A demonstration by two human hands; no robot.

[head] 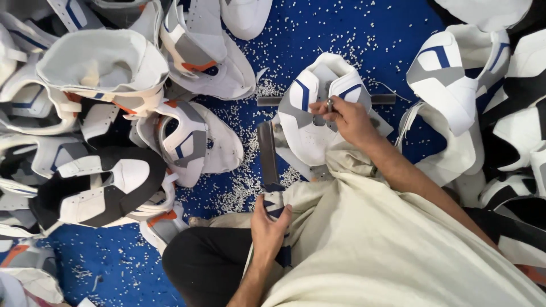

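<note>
Right hand (348, 118) pinches a small metal tool (330, 104) on the white-blue shoe upper (310, 116), toe pointing away from you, w/ your left hand (268, 226) gripping its heel end nearer your lap, over blue floor (352, 28).

Around the right hand (347, 119): room is being taken up by the shoe upper (318, 113) beneath it and the metal bar (267, 156) just left.
Left of the grip: open blue floor (296, 34), strewn with white pellets (244, 182), is being left passable.
Right of the grip: passage is being blocked by stacked uppers (455, 85).
Far left: the way is being closed by a shoe pile (114, 125).
Near the left hand (267, 227): space is being crowded by cream cloth (387, 244).
</note>
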